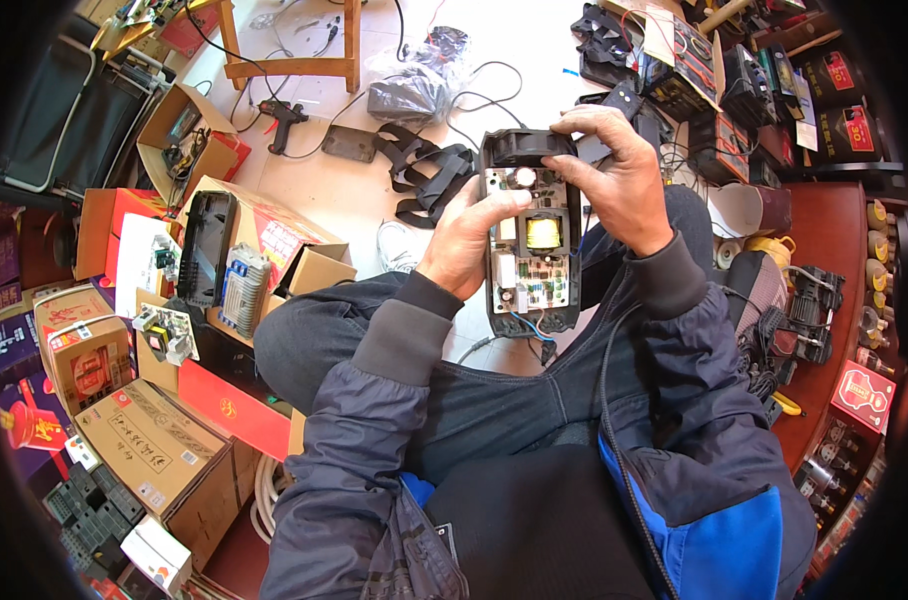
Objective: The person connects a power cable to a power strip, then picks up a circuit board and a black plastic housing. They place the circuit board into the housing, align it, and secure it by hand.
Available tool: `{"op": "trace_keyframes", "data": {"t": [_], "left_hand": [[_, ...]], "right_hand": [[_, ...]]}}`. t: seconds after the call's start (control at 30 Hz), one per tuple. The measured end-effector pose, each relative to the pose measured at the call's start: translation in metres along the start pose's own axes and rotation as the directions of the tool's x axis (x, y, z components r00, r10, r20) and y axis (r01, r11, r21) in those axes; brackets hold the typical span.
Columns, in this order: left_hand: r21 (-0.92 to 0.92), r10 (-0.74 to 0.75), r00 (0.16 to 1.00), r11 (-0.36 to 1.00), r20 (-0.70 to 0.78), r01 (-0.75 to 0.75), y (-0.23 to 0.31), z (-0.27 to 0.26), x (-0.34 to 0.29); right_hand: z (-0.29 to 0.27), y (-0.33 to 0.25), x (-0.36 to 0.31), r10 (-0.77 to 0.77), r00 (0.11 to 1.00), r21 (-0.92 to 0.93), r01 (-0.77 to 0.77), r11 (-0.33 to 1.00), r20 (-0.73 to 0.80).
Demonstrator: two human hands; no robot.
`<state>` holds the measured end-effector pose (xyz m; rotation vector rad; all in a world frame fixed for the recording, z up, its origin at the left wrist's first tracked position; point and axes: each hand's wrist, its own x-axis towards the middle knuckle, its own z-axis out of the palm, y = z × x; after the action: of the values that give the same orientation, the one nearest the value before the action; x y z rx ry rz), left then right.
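Note:
Above my lap is an opened battery charger, its black case (491, 290) holding a pale circuit board (549, 293) with a yellow-wrapped transformer (543, 233). My left hand (466, 232) grips the case from its left side, thumb laid over the board's edge. At the far end of the case, a black cooling fan (522, 147) sits tilted, and my right hand (619, 180) pinches its right side between thumb and fingers. Thin blue and red wires and a black cable leave the near end. The fingers under the case are hidden.
At left, a black case half (210, 235) and a finned grey metal part (243, 290) lie on cardboard boxes (159, 450). A glue gun (282, 122), black straps (424, 175) and a bagged device (409, 95) lie on the floor ahead. A reddish wooden bench (824, 230) stands at right.

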<state>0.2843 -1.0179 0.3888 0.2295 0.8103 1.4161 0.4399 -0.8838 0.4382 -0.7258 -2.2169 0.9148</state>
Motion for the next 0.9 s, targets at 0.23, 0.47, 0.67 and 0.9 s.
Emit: {"op": "trace_keyframes", "data": {"t": [0.23, 0.47, 0.67, 0.9], "left_hand": [[-0.015, 0.003, 1.0, 1.0, -0.014, -0.003, 0.0, 0.001, 0.002], [-0.081, -0.021, 1.0, 0.997, -0.016, 0.019, -0.001, -0.005, 0.009], [-0.092, -0.001, 1.0, 0.996, 0.006, 0.002, 0.001, -0.01, 0.011], [-0.083, 0.048, 0.997, 0.996, 0.059, -0.043, -0.001, -0.001, 0.002]], "right_hand": [[-0.002, -0.004, 0.004, -0.106, 0.994, -0.094, 0.107, 0.99, 0.011], [0.01, -0.013, 0.001, -0.17, 0.984, -0.145, 0.176, 0.974, 0.056], [0.005, -0.01, -0.005, 0.006, 0.994, 0.059, -0.013, 0.998, 0.107], [0.002, -0.011, -0.021, 0.546, 0.788, 0.569, -0.597, 0.566, 0.283]]}}
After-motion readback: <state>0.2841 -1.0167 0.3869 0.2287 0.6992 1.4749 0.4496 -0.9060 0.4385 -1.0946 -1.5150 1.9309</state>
